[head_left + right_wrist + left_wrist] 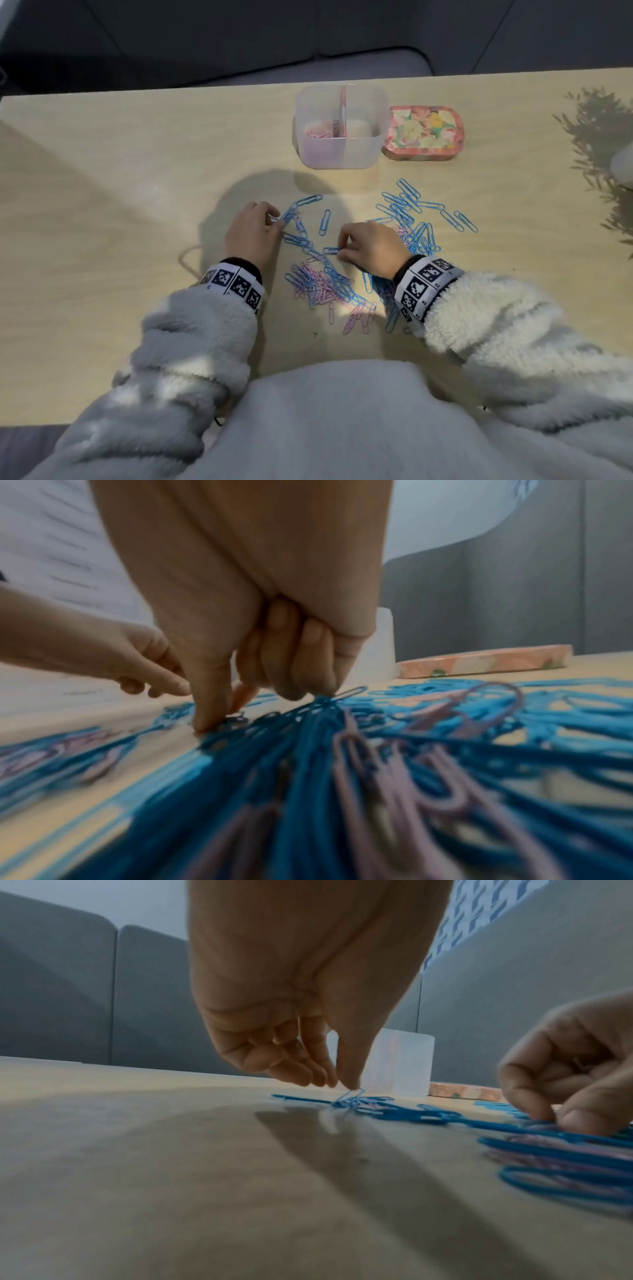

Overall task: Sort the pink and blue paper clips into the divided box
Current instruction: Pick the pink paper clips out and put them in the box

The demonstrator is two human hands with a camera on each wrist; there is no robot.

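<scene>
You work at a pale wood-grain table (137,164) before grey upholstery. Your left hand (251,233) pinches a blue clip (352,1096) at the pile's left edge, tilting it up off the table, likely to free it. Your right hand (371,248) curls its fingertips (205,721) onto another blue clip (331,250) mid-pile; whether it is pinched, I cannot tell. Thin coated-wire loops, pink and blue paper clips (325,284), lie tangled and spread between your wrists. The translucent divided box (339,150) stands beyond, pink clips (317,133) in its left compartment, beside a floral tin (424,132).
</scene>
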